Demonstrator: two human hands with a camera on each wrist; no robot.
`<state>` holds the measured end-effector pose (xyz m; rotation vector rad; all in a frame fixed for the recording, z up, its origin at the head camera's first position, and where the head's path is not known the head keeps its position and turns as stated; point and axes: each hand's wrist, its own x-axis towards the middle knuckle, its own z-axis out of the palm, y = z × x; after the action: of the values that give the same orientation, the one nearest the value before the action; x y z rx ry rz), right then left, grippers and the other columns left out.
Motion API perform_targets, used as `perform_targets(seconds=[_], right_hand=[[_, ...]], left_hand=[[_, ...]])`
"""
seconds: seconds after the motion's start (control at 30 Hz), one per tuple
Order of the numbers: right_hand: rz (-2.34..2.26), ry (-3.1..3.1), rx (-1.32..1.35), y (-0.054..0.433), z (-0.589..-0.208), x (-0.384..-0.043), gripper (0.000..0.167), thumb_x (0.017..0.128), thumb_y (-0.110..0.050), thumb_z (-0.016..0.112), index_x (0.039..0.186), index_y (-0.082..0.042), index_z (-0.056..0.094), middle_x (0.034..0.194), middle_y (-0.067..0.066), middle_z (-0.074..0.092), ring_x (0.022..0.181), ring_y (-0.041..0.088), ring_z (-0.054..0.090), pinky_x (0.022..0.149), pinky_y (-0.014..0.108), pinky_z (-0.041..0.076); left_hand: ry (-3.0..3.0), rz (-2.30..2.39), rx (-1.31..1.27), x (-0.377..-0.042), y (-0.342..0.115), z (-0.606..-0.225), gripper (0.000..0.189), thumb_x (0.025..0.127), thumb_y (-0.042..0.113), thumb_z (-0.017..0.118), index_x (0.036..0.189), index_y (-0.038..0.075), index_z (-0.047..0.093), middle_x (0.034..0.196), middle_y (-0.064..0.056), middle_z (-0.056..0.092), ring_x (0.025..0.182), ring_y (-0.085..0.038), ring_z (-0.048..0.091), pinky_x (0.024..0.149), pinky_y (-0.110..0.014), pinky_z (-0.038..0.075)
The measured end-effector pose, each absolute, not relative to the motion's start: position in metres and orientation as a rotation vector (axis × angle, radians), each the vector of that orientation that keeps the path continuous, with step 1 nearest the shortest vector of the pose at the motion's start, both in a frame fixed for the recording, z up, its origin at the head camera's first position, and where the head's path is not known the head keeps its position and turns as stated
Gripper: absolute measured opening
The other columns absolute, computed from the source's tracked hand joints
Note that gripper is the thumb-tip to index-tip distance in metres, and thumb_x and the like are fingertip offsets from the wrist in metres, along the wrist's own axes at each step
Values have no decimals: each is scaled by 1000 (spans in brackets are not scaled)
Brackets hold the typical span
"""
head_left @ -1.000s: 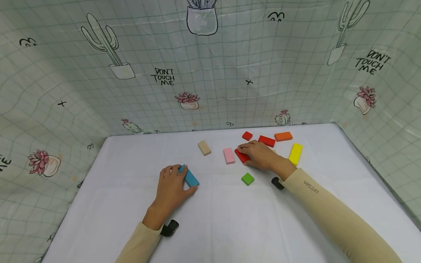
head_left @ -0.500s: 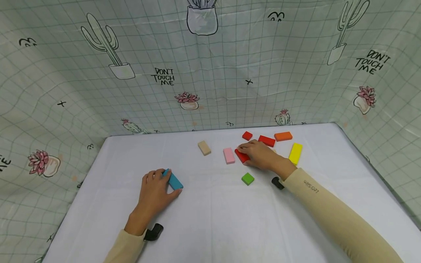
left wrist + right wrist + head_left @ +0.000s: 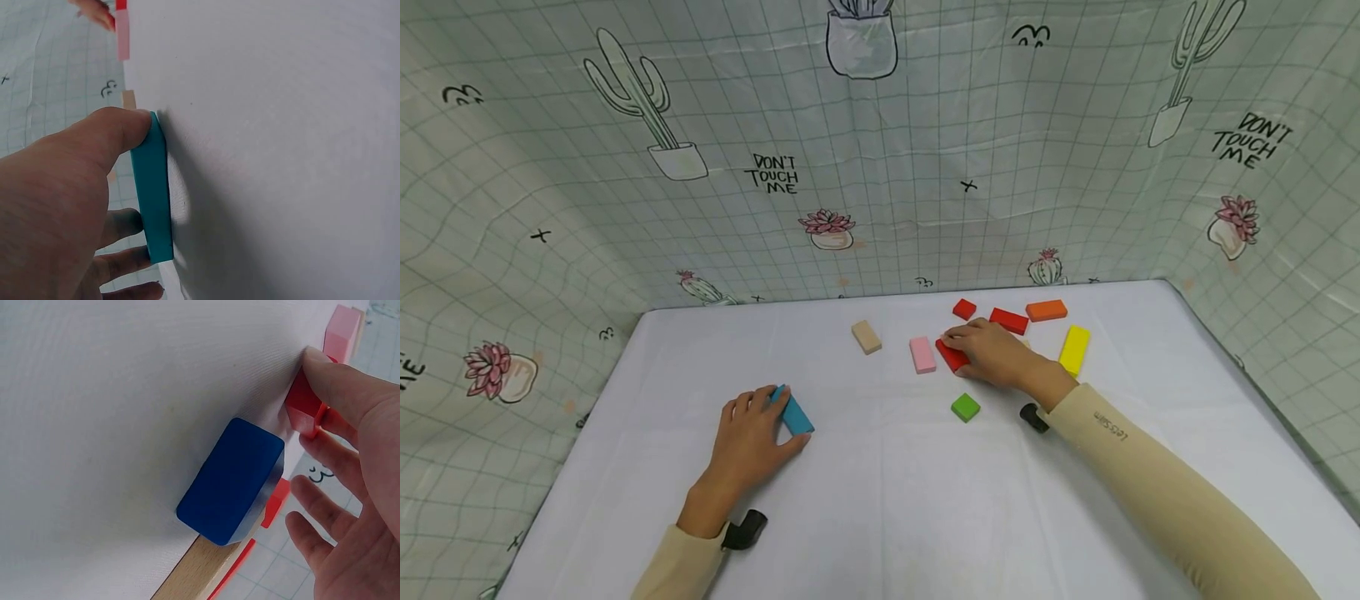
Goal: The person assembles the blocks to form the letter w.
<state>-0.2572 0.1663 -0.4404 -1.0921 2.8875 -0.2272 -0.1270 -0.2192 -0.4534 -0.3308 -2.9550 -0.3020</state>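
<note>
Blue block is lying under the person's left hand, out on the left part of the white counter, well apart from the others. Thumb's pressing one short end and the fingers are reaching round toward the other, so they're spread fairly wide while gripping it lengthwise. Guessing that's for stopping it swivelling. Can't really tell if it's fully resting on the surface.

Over on the right, the right hand is holding a red block the same way, thumb at the near end, though the outer fingers are hanging loose, gripping nothing. That hold is probably steadying it. A pink block is lying just beside it, and I can't tell if they're touching.

Wrist view's also showing a dark blue block and a wooden block close to that hand.

Further out, a green block is sitting nearer the person, a beige one is lying left of the pink, and small red, longer red, orange and yellow blocks are scattering loosely behind and right, maybe just parked there.
</note>
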Motion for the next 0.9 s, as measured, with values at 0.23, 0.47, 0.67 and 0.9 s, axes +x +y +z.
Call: perform_targets(seconds=[0.23,0.47,0.67,0.9], right_hand=[[-236,2885,-1092,167,-442,-259,60,93,-19,84,145,1,62,144,19,64,134,44,55,115,56,46],[-236,2879,-1087,166,-441,-259,60,93,-18,83,146,1,61,145,19,64,135,44,54,114,55,46],[-261,2880,-1067,160,-440,-259,59,91,-15,85,144,1,63,143,19,66,135,42,54,113,54,48],[-258,2942,-1056,158,-439,-253,60,87,-20,89,140,-2,67,137,16,69,135,40,54,114,56,46]], left_hand=[[-2975,-362,-329,-127,-221,-452,72,90,37,83,147,-1,60,149,-27,54,133,-51,51,112,-67,39],[-2972,-397,-334,-127,-221,-450,58,96,32,79,141,-1,64,147,-23,57,133,-48,51,111,-66,39],[-2962,-401,-330,-125,-221,-449,52,95,27,81,136,-1,68,145,-21,60,132,-47,52,110,-66,40],[-2964,-408,-349,-125,-220,-451,52,96,27,80,137,-2,68,145,-19,59,131,-46,52,108,-64,41]])
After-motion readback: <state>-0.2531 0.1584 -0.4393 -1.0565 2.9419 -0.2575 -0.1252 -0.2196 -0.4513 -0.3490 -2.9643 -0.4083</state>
